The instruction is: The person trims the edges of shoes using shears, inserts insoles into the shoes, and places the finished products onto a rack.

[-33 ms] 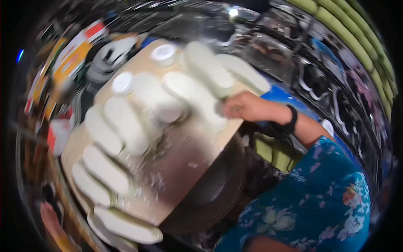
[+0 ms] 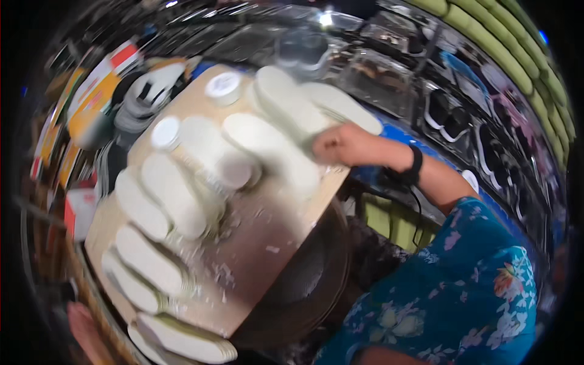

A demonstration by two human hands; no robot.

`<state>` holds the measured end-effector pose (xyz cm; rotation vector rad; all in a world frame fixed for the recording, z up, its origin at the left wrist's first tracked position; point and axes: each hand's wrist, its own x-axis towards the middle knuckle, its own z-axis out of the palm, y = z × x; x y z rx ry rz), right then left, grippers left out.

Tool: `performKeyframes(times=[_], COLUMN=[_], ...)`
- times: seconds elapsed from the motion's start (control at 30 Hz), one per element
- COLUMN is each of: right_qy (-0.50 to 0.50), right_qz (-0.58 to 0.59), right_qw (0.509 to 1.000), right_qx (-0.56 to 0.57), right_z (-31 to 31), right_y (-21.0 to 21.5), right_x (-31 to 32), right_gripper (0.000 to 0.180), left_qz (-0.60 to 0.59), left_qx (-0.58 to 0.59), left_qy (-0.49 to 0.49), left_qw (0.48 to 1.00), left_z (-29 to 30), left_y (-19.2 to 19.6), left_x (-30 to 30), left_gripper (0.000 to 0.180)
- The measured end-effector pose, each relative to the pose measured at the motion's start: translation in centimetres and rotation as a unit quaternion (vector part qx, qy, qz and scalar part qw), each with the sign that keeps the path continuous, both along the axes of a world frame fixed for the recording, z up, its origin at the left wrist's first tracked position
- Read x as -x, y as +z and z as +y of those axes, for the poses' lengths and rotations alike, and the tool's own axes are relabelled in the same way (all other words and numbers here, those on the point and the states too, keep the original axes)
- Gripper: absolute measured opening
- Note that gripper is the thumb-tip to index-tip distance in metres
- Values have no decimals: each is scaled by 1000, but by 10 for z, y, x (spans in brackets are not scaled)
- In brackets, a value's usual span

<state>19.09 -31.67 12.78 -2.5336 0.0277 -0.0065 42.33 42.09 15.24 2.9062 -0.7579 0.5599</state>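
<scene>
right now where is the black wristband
In the head view, the black wristband is right of centre, worn between the right hand and the teal floral sleeve.

Right forearm (image 2: 447, 182) bare and outstretched, fingers (image 2: 333, 143) curled inward

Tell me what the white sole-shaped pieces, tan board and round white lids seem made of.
The white sole-shaped pieces look like matte foam or fabric; their dull faces and thin layered edges leave it open. The tan board is probably wood or plywood: flat and pale, though blur hides any grain. The round white lids suggest smooth plastic, given their clean round shape.
</scene>
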Motion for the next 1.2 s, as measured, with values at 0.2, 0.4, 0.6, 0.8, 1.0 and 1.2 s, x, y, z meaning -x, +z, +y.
performKeyframes(times=[0.2,0.4,0.6,0.8,1.0,1.2], right_qy=[-323,-74,-296,-249,-22,254], right_qz=[-107,-114,-11,-166,-445,-430], right_qw=[933,955,952,919,895,866], right_qx=[120,264,83,-255,1,18], right_z=[-216,-415,-298,-236,-51,137], right_y=[-34,-40,-45,45,49,-28], right_x=[-117,-219,-255,-118,80,180], right_gripper=[48,53,29,36,14,16], left_qz=[613,437,375,460,422,435], left_qx=[230,117,0,-111,350,736], left_qy=[-106,-206,-118,-2,-96,-5], left_qw=[748,868,919,881,831,519], left_z=[-367,-395,-347,-396,-408,-415], left_y=[-51,-198,-224,-175,-175,-55], left_x=[264,328,381,367,344,365], left_gripper=[18,25,22,27,27,60])
